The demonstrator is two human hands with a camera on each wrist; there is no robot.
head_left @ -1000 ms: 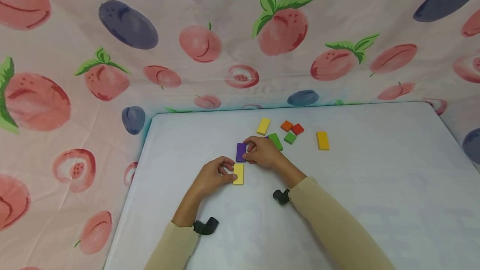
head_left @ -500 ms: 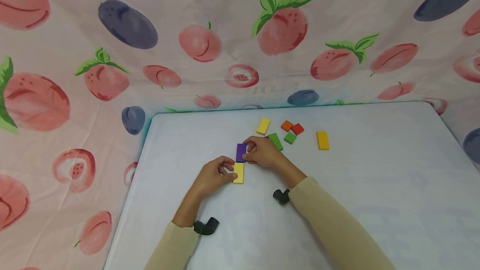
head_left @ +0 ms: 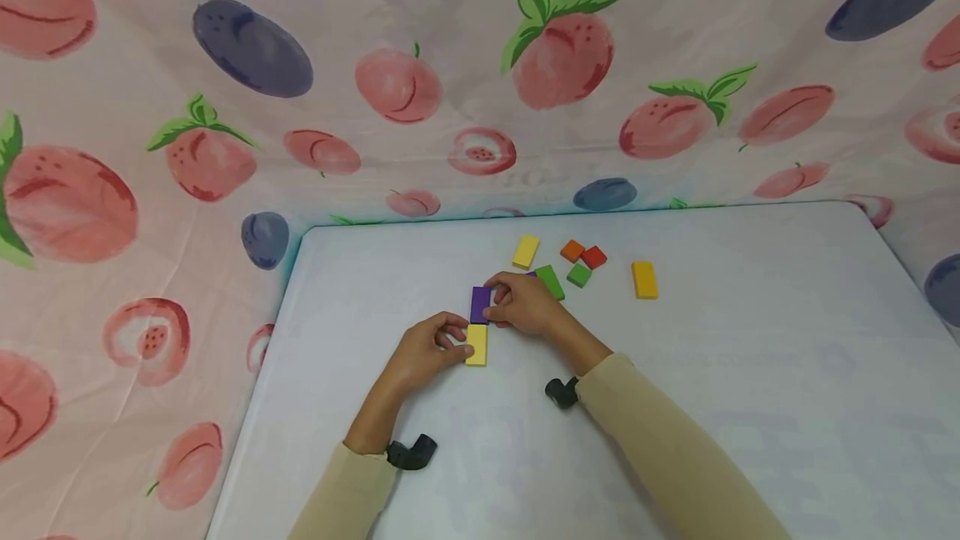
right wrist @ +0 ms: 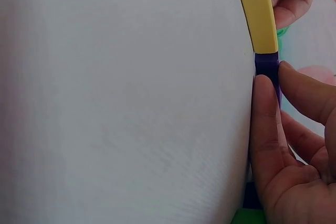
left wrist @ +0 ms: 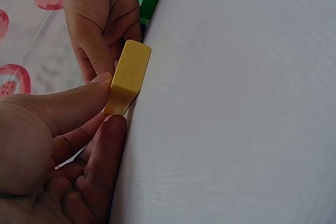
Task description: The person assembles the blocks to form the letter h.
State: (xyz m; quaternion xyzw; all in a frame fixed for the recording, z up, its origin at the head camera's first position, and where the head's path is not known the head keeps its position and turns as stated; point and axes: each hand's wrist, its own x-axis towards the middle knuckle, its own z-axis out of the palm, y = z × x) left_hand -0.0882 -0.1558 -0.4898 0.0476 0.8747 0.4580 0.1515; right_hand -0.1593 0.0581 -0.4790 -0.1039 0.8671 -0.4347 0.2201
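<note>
My left hand (head_left: 426, 354) holds a light yellow rectangular block (head_left: 477, 347) by its left side, thumb on its upper face. In the left wrist view the yellow block (left wrist: 131, 69) shows its near end, thumb along one edge and fingers below. Just beyond it, a purple block (head_left: 480, 304) of similar size lies in line, end to end with it. My right hand (head_left: 527, 305) pinches this purple block from the right. The right wrist view shows the yellow block (right wrist: 258, 14) meeting the end of the purple block (right wrist: 266, 62), which sits between thumb and finger.
On the white table (head_left: 720, 407), a green block (head_left: 550, 282) lies by the right hand, partly covering another purple piece. Behind are a yellow block (head_left: 526, 252) and small orange (head_left: 572, 251), red (head_left: 594, 257) and green (head_left: 579, 275) pieces. Farther right lies an amber block (head_left: 644, 280).
My left hand's yellow block has slid slightly away from me, closing the thin gap to the purple block. The right hand and the other blocks stay in place.
</note>
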